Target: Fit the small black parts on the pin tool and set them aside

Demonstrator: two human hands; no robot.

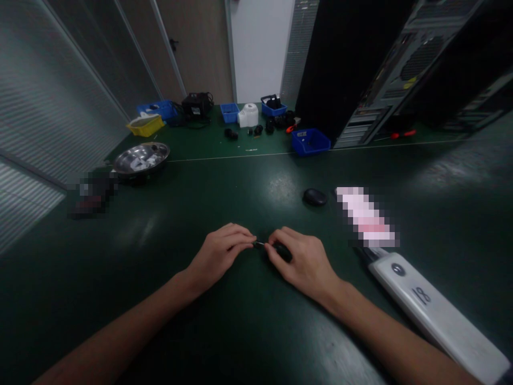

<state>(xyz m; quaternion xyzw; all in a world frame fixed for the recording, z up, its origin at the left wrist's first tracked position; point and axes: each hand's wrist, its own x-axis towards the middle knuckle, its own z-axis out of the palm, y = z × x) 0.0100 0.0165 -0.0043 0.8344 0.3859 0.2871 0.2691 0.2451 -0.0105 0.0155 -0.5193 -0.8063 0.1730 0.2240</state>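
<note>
Black-handled tool (284, 252): over the counter (224, 192), between the two hands; thin metal shaft points to 9 o'clock.
Right hand (302, 259): fingers closed around the handle.
Left hand (218, 248): fingers pinching a small dark piece (255, 244) at the shaft's tip; too small to identify.
Marking: "18", handwritten sideways on the white device (449, 315), toward 4 o'clock of the hands.
Metal bowl (164, 152), 10 o'clock: white pieces (146, 162) inside.
Blue bin (315, 148), 1 o'clock: contents too dark to identify.
Blue tray (276, 112), 12 o'clock, far: black parts (274, 101).
</note>
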